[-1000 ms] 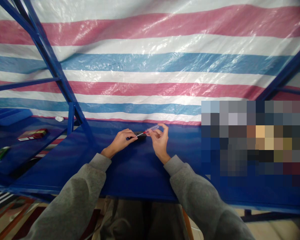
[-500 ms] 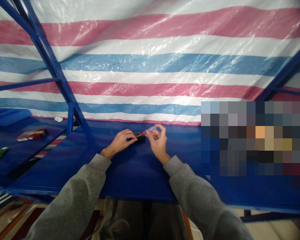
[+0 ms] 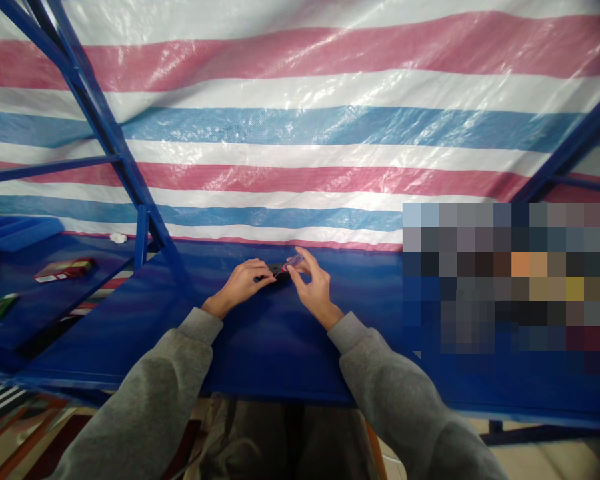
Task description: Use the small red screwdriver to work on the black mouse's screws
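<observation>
A screwdriver [image 3: 294, 261] with a clear purplish handle and a red collar is held in my right hand [image 3: 316, 285], tilted, its shaft pointing down and left. My left hand [image 3: 245, 281] is closed in a pinch right by the screwdriver's tip; whatever is between its fingertips is too small to make out. Between and behind the hands a small black block [image 3: 281, 277] lies on the blue table [image 3: 280, 340], partly covered by the fingers. Whether the tip touches the block I cannot tell.
On the left table are a blue tray [image 3: 23, 235], a red box [image 3: 64, 269], a green-and-white box [image 3: 0, 309] and a crumpled white scrap [image 3: 117, 238]. Blue frame posts [image 3: 110, 137] rise at the left. A striped sheet [image 3: 300, 127] hangs behind; the right side is pixelated.
My right hand has shifted slightly left and turned on the handle, its index finger lifting higher. The screwdriver now tilts more steeply, closer to the left fingertips. My left hand has barely moved.
</observation>
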The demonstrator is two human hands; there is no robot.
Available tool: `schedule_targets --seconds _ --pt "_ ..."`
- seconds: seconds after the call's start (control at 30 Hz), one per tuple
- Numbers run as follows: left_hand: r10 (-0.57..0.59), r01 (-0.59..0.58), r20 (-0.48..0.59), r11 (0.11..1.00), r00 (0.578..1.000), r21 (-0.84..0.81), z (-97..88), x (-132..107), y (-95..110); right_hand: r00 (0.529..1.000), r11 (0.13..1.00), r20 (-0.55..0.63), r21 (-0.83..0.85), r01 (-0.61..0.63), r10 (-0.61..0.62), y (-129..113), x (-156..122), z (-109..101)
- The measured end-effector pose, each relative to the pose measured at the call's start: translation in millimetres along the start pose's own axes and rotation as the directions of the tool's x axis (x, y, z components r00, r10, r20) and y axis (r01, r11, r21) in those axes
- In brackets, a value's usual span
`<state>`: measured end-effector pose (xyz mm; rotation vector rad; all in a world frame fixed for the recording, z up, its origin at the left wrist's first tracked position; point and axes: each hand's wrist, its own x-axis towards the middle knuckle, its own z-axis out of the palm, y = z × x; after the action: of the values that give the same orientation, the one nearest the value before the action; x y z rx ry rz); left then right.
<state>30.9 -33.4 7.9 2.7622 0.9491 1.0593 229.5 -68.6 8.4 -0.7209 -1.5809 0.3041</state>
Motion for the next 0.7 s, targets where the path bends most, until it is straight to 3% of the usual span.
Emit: schedule_targets --seconds 0.23,0.7 --pt "-0.104 0.09 -0.097 0.987 0.99 -0.135 -3.4 1.5 5.0 0.972 0.978 -0.163 0.149 -0.144 0.168 3.6 0.2 1.9" --pt "-0.19 0.152 -0.123 0.952 0.974 -0.267 -2.6 2.1 8.3 0.964 0.964 -0.164 0.199 -0.174 0.208 1.2 -0.5 3.6"
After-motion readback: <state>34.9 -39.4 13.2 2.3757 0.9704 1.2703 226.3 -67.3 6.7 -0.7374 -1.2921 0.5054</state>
